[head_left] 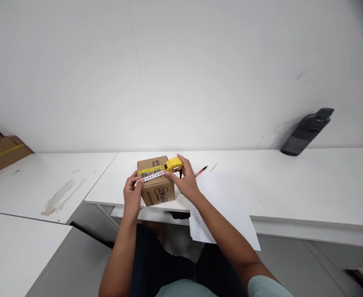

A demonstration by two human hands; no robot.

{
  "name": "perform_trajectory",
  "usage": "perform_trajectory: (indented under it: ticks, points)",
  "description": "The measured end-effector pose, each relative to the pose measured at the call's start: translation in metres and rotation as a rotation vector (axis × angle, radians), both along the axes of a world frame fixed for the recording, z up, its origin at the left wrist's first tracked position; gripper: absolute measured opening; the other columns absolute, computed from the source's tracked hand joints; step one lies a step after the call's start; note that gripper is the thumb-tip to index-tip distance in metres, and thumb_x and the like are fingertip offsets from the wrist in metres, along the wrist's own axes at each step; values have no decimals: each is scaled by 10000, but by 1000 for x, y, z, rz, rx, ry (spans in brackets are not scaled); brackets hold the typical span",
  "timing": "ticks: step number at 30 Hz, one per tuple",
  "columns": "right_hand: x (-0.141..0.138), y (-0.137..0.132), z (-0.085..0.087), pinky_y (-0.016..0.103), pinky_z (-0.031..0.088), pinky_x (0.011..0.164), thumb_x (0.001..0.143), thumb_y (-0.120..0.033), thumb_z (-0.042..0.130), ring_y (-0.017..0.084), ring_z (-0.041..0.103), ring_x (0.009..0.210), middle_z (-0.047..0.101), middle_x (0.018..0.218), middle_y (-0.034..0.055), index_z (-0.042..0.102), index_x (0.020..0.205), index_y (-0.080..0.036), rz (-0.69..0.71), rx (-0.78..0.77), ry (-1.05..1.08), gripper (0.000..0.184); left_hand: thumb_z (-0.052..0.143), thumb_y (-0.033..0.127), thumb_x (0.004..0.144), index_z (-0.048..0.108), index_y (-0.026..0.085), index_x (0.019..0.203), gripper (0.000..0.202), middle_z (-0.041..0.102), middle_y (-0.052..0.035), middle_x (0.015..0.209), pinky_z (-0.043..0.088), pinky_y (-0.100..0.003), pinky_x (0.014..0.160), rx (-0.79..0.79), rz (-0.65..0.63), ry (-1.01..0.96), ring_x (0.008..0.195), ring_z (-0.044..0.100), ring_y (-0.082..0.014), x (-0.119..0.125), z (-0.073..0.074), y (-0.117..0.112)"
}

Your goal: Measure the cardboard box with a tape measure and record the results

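A small cardboard box (157, 181) is set near the front edge of the white desk (293, 181), with a yellow tape measure (173, 164) laid across its top. The tape's free end is pinched against the box's left top edge by the left hand (133, 194); the yellow case is clasped by the right hand (186, 179), fingers closed around it. The box is judged light, stiff and easily shoved; best held by its side faces. The blade is judged thin, springy, prone to snapping back. A paper sheet (227, 210) overhangs the desk edge, a red pen (201, 170) just right. Open room lies rightward; a dark bottle (307, 131) leans well apart.
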State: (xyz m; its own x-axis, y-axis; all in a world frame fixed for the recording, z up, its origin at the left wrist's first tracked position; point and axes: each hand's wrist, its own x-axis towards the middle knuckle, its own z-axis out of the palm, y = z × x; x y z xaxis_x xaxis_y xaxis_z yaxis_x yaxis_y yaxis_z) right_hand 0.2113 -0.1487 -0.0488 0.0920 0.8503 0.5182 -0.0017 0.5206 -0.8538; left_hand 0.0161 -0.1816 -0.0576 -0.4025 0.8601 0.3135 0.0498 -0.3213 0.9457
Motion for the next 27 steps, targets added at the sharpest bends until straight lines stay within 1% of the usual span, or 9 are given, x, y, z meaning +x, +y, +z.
perform_trajectory:
  ticks: [3, 6, 8, 11, 16, 18, 21, 25, 27]
  points:
    - [-12, -20, 9, 459, 435, 1063, 776, -339, 745, 260, 557, 1214, 596, 1264, 68, 584, 1212, -283, 130, 146, -92, 468, 662, 364, 818, 606, 217, 872, 167, 575, -89, 1332, 434, -378, 1029, 97, 20, 87, 1247, 533, -251, 4, 5, -13]
    - [-24, -41, 14, 462, 442, 1059, 705, -327, 811, 252, 602, 1173, 654, 1177, 59, 566, 1079, -280, 351, 219, -34, 449, 643, 371, 847, 608, 239, 901, 146, 609, -58, 1146, 412, -375, 1040, 213, 137, 279, 1167, 545, -236, 8, 11, -40]
    - [-25, -57, 12, 440, 500, 987, 665, -373, 847, 234, 633, 1127, 662, 1156, 51, 500, 1040, -280, 518, 115, 122, 519, 621, 412, 866, 609, 269, 934, 160, 602, -36, 1047, 421, -380, 1016, 249, 139, 311, 1079, 561, -232, 10, 6, -61]
    - [-15, -81, 1, 404, 554, 875, 602, -421, 887, 217, 669, 1047, 662, 1117, 32, 419, 974, -273, 681, -144, 319, 615, 589, 629, 810, 583, 325, 1003, 360, 620, -31, 1027, 471, -426, 936, 225, 56, 138, 1004, 584, -265, 18, -22, -86]
    - [6, -104, -48, 412, 533, 924, 691, -324, 833, 217, 653, 1098, 646, 1173, 41, 429, 972, -272, 540, -224, 274, 495, 667, 779, 626, 481, 385, 1185, 709, 589, -54, 1260, 493, -423, 926, -35, -143, -128, 1191, 556, -295, 63, -79, -100]
    - [12, -108, -73, 447, 476, 1017, 758, -237, 750, 230, 606, 1196, 631, 1242, 75, 496, 1097, -266, 430, -154, 70, 425, 627, 730, 727, 425, 360, 1244, 667, 530, -78, 1354, 485, -410, 964, -202, -225, -260, 1254, 531, -284, 86, -86, -99]
    - [34, -107, -94, 505, 357, 1129, 791, -186, 666, 254, 484, 1347, 527, 1424, 135, 460, 1374, -240, 372, -75, -240, 621, 618, 643, 798, 406, 303, 1207, 572, 560, -100, 1265, 494, -388, 938, -362, -245, -378, 1153, 596, -255, 113, -84, -88]
    - [94, -64, -75, 501, 445, 1061, 817, -384, 685, 269, 516, 1321, 576, 1391, 88, 469, 1427, -272, 523, -80, -398, 656, 704, 498, 770, 444, 245, 1115, 501, 605, -75, 1075, 496, -355, 843, -257, -320, -118, 971, 628, -220, 129, -73, -52]
    - [123, -23, -58, 456, 527, 947, 937, -399, 515, 249, 638, 1158, 673, 1231, 83, 503, 1401, -246, 366, -134, -523, 488, 738, 402, 740, 458, 236, 1079, 470, 614, -59, 1030, 478, -348, 833, -138, -417, 152, 924, 621, -210, 133, -67, -26]
